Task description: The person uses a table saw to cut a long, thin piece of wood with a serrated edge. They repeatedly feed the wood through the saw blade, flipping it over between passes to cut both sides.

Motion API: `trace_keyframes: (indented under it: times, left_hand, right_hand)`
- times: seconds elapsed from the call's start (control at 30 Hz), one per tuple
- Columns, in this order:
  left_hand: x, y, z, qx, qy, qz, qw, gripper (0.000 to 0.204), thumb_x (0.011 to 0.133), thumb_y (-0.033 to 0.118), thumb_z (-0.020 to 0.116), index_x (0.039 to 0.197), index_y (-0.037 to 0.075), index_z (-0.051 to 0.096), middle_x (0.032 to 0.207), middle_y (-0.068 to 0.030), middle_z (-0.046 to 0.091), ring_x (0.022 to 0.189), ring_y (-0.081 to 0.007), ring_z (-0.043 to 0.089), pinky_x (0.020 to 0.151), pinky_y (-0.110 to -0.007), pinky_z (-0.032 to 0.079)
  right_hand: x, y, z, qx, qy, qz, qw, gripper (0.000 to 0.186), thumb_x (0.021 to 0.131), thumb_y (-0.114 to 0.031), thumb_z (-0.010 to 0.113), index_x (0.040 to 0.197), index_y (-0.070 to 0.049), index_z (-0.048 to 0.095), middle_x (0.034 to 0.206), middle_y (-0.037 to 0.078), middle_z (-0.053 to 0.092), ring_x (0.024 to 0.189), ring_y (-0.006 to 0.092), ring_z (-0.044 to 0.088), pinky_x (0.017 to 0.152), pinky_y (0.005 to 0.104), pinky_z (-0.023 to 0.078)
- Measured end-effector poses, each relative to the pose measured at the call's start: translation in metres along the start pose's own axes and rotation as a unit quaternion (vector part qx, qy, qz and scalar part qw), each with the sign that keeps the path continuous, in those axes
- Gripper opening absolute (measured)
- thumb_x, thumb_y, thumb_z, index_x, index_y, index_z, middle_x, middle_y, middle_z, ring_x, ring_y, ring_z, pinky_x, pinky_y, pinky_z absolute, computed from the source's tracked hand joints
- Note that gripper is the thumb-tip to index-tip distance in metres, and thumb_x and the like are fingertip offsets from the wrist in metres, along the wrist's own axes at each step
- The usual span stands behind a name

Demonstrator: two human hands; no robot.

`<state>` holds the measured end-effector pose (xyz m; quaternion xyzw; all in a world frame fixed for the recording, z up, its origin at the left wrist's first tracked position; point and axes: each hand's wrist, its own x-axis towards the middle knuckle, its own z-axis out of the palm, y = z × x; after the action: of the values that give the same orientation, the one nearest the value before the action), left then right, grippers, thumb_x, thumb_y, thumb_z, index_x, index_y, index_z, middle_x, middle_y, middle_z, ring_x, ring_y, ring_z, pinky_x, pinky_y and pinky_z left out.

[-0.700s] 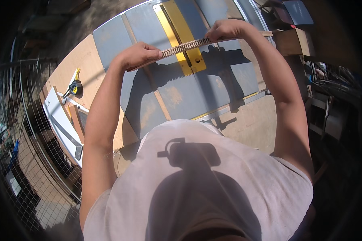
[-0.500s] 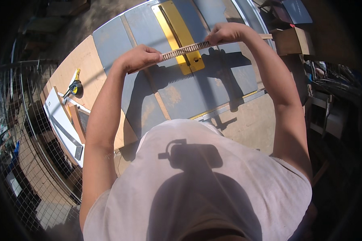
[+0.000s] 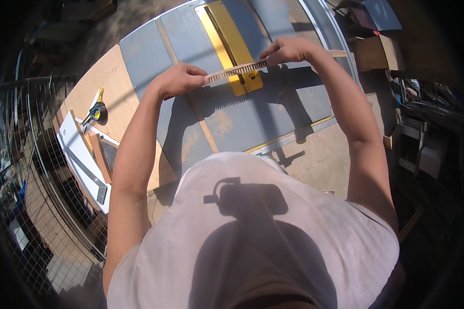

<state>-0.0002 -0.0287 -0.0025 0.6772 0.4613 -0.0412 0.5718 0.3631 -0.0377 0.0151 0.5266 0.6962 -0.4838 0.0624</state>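
A thin wooden strip (image 3: 235, 71) with a row of closely spaced notches stretches between my two hands, above the table saw's yellow insert plate (image 3: 225, 38). Its comb-like teeth face toward me in the middle part. My left hand (image 3: 179, 81) pinches it left of the notches, thumb against the near side. Right of them, my right hand (image 3: 288, 51) grips it, and one end of the strip sticks out past my right forearm. On the grey saw table (image 3: 224, 123) below fall the shadows of my hands and the notched edge.
On the plywood side board (image 3: 121, 95) at left lies a yellow and black tape measure (image 3: 96, 110). Nearer, a metal square (image 3: 90, 175) rests on a white panel, beside a wood block (image 3: 101, 157). A cardboard box (image 3: 379, 53) stands right of the saw's metal rail (image 3: 325, 31). Wire mesh fencing runs along the left.
The strip has been rolled about its length, so the teeth now show along its near edge. My right hand has shifted slightly left and down; my left fingers have changed their hold.
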Motion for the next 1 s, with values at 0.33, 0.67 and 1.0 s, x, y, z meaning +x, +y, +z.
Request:
trace_keyframes:
  times: [0.33, 0.67, 1.0]
  left_hand:
    - [-0.015, -0.006, 0.017, 0.077, 0.063, -0.007, 0.995, 0.06, 0.079, 0.035, 0.08, 0.131, 0.005, 0.072, 0.117, -0.0174, 0.075, 0.109, -0.032, 0.07, 0.101, -0.04, 0.052]
    - [-0.008, -0.047, 0.076, 0.273, 0.254, 0.063, 0.926, 0.083, 0.065, 0.037, 0.094, 0.139, 0.012, 0.064, 0.128, -0.0102, 0.059, 0.118, -0.0306, 0.054, 0.105, -0.043, 0.042]
    - [-0.019, -0.047, 0.076, 0.259, 0.229, 0.097, 0.933, 0.076, 0.067, 0.029, 0.093, 0.135, 0.011, 0.063, 0.126, -0.0097, 0.06, 0.111, -0.0301, 0.056, 0.099, -0.047, 0.039]
  right_hand:
    - [-0.014, -0.012, 0.028, -0.13, 0.083, 0.006, 0.988, 0.057, 0.078, -0.032, 0.074, 0.132, -0.015, 0.072, 0.109, 0.015, 0.071, 0.099, 0.03, 0.067, 0.093, 0.0387, 0.052]
    - [0.001, 0.045, 0.103, -0.222, 0.273, -0.081, 0.933, 0.081, 0.072, -0.033, 0.084, 0.147, -0.019, 0.057, 0.128, 0.014, 0.056, 0.123, 0.0349, 0.05, 0.108, 0.0463, 0.04]
    - [-0.011, 0.036, 0.095, -0.212, 0.26, -0.106, 0.936, 0.078, 0.067, -0.041, 0.089, 0.137, -0.02, 0.06, 0.119, 0.008, 0.055, 0.114, 0.0301, 0.053, 0.1, 0.0475, 0.04]
